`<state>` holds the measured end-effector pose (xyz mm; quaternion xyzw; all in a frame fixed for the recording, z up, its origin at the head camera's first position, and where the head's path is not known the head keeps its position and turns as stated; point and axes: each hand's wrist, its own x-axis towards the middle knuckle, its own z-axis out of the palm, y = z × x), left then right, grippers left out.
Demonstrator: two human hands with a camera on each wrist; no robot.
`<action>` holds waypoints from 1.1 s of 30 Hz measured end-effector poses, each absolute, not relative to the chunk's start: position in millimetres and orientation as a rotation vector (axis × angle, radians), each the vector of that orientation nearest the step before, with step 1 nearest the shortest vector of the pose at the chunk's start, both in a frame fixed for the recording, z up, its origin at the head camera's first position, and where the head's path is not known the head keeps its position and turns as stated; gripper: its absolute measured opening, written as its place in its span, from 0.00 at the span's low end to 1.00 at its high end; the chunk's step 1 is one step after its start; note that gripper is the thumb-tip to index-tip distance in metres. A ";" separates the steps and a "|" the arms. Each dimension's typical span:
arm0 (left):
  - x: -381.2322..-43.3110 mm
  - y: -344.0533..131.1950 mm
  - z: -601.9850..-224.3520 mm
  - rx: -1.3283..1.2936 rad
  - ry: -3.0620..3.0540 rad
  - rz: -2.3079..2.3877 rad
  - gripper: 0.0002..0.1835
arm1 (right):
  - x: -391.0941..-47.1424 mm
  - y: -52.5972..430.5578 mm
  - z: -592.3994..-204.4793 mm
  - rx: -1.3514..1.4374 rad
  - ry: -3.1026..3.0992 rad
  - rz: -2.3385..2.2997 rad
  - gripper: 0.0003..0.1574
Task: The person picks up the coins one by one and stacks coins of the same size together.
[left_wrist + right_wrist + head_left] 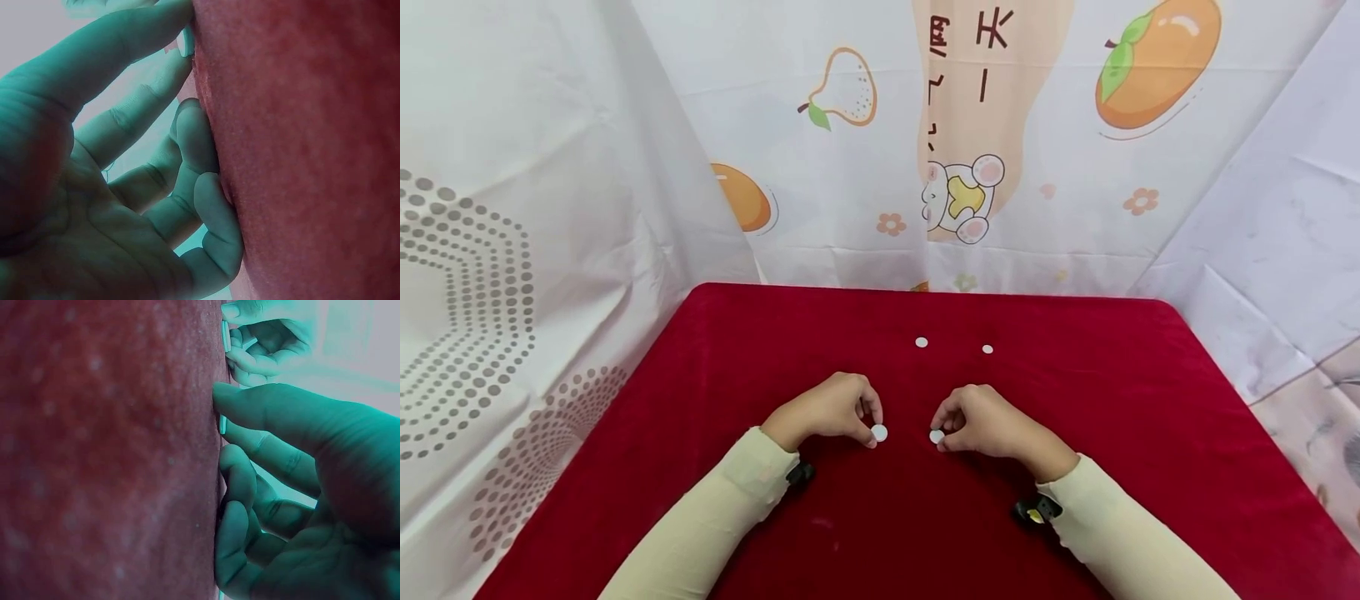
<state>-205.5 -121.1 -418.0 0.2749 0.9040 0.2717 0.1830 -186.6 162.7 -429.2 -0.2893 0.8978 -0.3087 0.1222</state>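
Now, just below the centre of the frame, the left hand pinches a white disc and the right hand pinches a second disc, both close to the red desk, where a loose hold on such thin edges could make either slip.

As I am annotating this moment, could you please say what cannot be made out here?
Head view: any markings on the back left disc and back right disc, too small.
Left wrist view: part of the left-hand disc, hidden by the left hand.
Right wrist view: part of the right-hand disc, hidden by the right hand.
Head view: the near edge of the red cloth, cut off by the bottom edge.
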 end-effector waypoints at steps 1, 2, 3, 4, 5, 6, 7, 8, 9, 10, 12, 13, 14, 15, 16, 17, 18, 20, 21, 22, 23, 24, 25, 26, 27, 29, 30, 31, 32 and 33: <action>-205.4 -120.5 -418.0 0.772 2.548 0.767 0.10 | -186.3 163.1 -429.5 -0.845 2.617 -0.907 0.09; -205.3 -120.1 -418.0 0.770 2.548 0.765 0.10 | -186.1 163.5 -429.7 -0.845 2.613 -0.914 0.09; -205.2 -119.7 -418.1 0.768 2.548 0.765 0.10 | -185.9 163.7 -429.9 -0.845 2.606 -0.921 0.09; -205.1 -119.4 -418.3 0.765 2.548 0.763 0.10 | -185.8 163.9 -430.1 -0.845 2.603 -0.925 0.09; -205.1 -119.1 -418.4 0.764 2.550 0.760 0.10 | -185.6 164.1 -430.3 -0.842 2.600 -0.927 0.09; -205.1 -118.8 -418.6 0.766 2.551 0.757 0.10 | -185.6 164.3 -430.5 -0.840 2.599 -0.927 0.09; -205.0 -118.4 -418.6 0.766 2.552 0.754 0.10 | -185.4 164.6 -430.4 -0.836 2.597 -0.927 0.09; -205.2 -118.2 -419.1 0.770 2.553 0.750 0.10 | -185.3 164.8 -430.4 -0.831 2.595 -0.929 0.10; -205.4 -118.0 -419.4 0.775 2.552 0.752 0.10 | -185.2 165.0 -430.2 -0.823 2.592 -0.930 0.10; -205.5 -117.8 -419.6 0.777 2.553 0.748 0.10 | -185.2 165.2 -430.3 -0.818 2.591 -0.930 0.10; -205.7 -117.9 -419.9 0.781 2.552 0.751 0.10 | -185.2 165.4 -430.2 -0.809 2.585 -0.937 0.10; -205.8 -118.1 -420.0 0.782 2.552 0.754 0.10 | -185.2 165.3 -430.3 -0.806 2.582 -0.940 0.10; -205.9 -118.4 -420.1 0.783 2.552 0.756 0.10 | -185.4 165.2 -430.3 -0.809 2.579 -0.943 0.10; -205.8 -118.8 -420.0 0.782 2.551 0.761 0.10 | -185.4 165.0 -430.4 -0.808 2.580 -0.941 0.10; -205.7 -119.3 -420.0 0.779 2.553 0.761 0.10 | -185.6 164.9 -430.4 -0.811 2.583 -0.939 0.10; -205.7 -119.7 -420.1 0.781 2.553 0.764 0.10 | -185.7 164.8 -430.4 -0.813 2.584 -0.937 0.10; -205.7 -120.1 -420.3 0.781 2.553 0.768 0.11 | -185.7 164.6 -430.3 -0.816 2.587 -0.935 0.10; -205.8 -120.6 -420.5 0.784 2.555 0.772 0.11 | -186.0 164.5 -430.4 -0.819 2.590 -0.931 0.10; -205.8 -120.7 -420.6 0.784 2.556 0.775 0.11 | -186.1 164.5 -430.3 -0.816 2.593 -0.928 0.10; -205.7 -120.8 -420.5 0.784 2.556 0.775 0.11 | -186.3 164.5 -430.4 -0.816 2.593 -0.928 0.10; -205.7 -120.8 -420.3 0.784 2.556 0.775 0.11 | -186.4 164.5 -430.4 -0.813 2.593 -0.928 0.10; -205.6 -120.8 -420.2 0.784 2.557 0.772 0.11 | -186.5 164.4 -430.5 -0.813 2.594 -0.927 0.10; -205.6 -120.7 -419.8 0.780 2.557 0.769 0.11 | -186.6 164.4 -430.4 -0.811 2.594 -0.927 0.10; -205.5 -120.6 -419.3 0.779 2.557 0.767 0.11 | -186.7 164.4 -430.4 -0.809 2.595 -0.926 0.10; -205.4 -120.5 -419.0 0.776 2.558 0.764 0.11 | -186.7 164.3 -430.4 -0.808 2.598 -0.923 0.10; -205.6 -120.1 -418.6 0.773 2.559 0.762 0.10 | -186.8 164.2 -430.1 -0.809 2.600 -0.923 0.11; -205.7 -120.0 -418.7 0.772 2.559 0.762 0.11 | -186.9 164.3 -430.3 -0.811 2.602 -0.922 0.11; -205.7 -119.8 -418.6 0.769 2.558 0.765 0.11 | -187.0 164.4 -430.3 -0.812 2.602 -0.923 0.11; -205.9 -119.7 -419.0 0.767 2.559 0.765 0.11 | -187.2 164.6 -430.5 -0.814 2.604 -0.923 0.11; -206.1 -119.7 -419.5 0.763 2.560 0.765 0.11 | -187.3 164.8 -430.6 -0.816 2.603 -0.923 0.11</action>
